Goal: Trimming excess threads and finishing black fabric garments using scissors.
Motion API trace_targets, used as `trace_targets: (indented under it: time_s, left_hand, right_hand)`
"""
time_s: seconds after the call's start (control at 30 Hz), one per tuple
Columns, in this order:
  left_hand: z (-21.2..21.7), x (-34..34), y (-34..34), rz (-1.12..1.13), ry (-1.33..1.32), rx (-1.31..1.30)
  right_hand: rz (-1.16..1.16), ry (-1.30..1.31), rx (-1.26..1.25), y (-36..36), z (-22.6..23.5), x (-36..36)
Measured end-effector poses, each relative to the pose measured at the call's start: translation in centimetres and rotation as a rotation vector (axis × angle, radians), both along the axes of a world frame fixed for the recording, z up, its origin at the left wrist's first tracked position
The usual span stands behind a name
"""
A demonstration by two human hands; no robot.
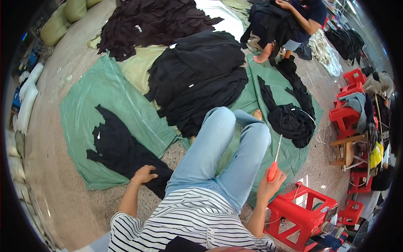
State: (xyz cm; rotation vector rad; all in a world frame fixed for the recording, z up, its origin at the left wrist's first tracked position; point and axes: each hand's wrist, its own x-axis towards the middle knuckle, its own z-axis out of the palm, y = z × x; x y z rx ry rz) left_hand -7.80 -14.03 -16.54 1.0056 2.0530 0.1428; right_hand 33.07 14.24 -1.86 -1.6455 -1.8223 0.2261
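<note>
My right hand point(272, 185) is wrapped round a screwdriver-like tool point(273, 171) with a red handle and a thin metal shaft. Its tip points away from me, toward a bunched black garment point(291, 124) on the green sheet to the right. At my left, my left hand point(145, 174) rests with curled fingers on a black garment point(121, 147), seeming to grip its cloth. That garment stretches from the green sheeting point(113, 92) to beside my thigh. A large pile of black garments point(197, 75) lies in front of my knees.
Behind stands a heap of dark brown clothing point(151, 21). A co-worker point(308, 17) sits at the back right, holding black cloth. Red stools point(302, 214) stand close on my right, with more beyond. Stuffed sacks point(56, 27) are at the far left, and a white mannequin-like form point(29, 90) lies at the left edge.
</note>
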Motion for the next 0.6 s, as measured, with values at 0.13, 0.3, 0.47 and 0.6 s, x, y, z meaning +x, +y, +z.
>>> trace_targets:
  time_s: [0.13,0.3,0.47,0.6]
  left_hand:
    - [-2.6,-0.6,13.8,-0.025,0.056,0.283]
    - [-1.1,-2.6,38.9,-0.141,0.323,0.639]
    - [-6.4,-1.6,61.5,-0.246,0.361,0.617]
    - [-12.4,1.5,71.1,-0.275,0.447,0.452]
  right_hand:
    - [-0.105,0.095,-0.131,-0.9,-1.1,-2.1]
    - [-0.238,0.173,-0.141,-0.9,-4.9,-1.5]
    - [-0.413,0.135,-0.179,0.3,-9.8,0.4]
    - [-0.451,0.143,-0.231,4.9,-13.9,-0.7]
